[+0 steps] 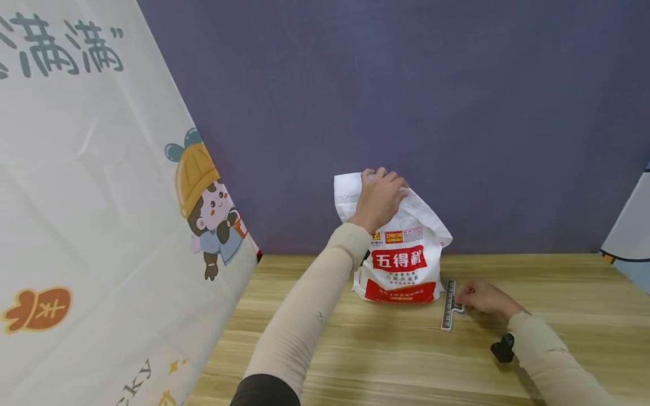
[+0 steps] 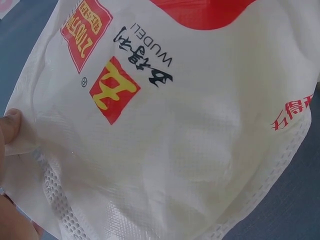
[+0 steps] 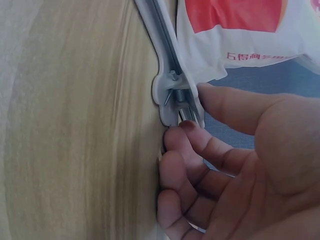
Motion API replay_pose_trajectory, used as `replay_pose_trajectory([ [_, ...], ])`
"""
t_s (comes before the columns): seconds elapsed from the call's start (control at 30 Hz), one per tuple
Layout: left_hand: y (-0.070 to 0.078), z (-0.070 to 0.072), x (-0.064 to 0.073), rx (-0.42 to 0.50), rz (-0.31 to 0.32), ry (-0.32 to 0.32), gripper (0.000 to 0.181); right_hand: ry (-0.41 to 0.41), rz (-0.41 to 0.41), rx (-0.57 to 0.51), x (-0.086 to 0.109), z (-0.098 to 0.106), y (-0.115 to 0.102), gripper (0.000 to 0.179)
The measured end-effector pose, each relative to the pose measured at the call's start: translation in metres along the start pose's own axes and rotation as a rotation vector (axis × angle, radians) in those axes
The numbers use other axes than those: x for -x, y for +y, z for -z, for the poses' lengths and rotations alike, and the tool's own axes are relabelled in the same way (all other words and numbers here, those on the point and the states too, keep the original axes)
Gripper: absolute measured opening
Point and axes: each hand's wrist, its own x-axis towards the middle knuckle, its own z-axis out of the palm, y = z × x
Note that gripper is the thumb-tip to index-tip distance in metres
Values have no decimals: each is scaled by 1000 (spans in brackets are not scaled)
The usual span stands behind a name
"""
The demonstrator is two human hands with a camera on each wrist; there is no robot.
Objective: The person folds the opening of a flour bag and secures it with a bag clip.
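Note:
A white flour bag (image 1: 401, 285) with red print stands upright on the wooden table, its upper part loose and creased. My left hand (image 1: 381, 198) grips it at the top edge; in the left wrist view a fingertip (image 2: 12, 125) presses the white bag material (image 2: 185, 140). Just right of the bag lies a long grey sealing clip (image 1: 447, 316). My right hand (image 1: 484, 299) pinches the handle end of this clip. Seen from the right wrist, the thumb (image 3: 227, 102) lies against one handle, the other fingers curl at its end, and the metal spring (image 3: 180, 95) shows between the handles.
The wooden table (image 1: 304, 338) meets a dark blue-grey backdrop (image 1: 284, 113) right behind the bag. A white printed sheet (image 1: 101, 225) with cartoon figures borders the left side. Another pale panel (image 1: 632, 220) stands at the far right.

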Motion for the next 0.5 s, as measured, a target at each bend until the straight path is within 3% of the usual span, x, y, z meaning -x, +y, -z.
replay_pose_trajectory([
  [0.1, -4, 2, -6, -1, 15, 3, 25, 2, -4, 30, -2, 8, -6, 22],
  [0.5, -11, 8, -5, 18, 18, 26, 25, -41, -20, 30, 1, 14, -19, 31],
])
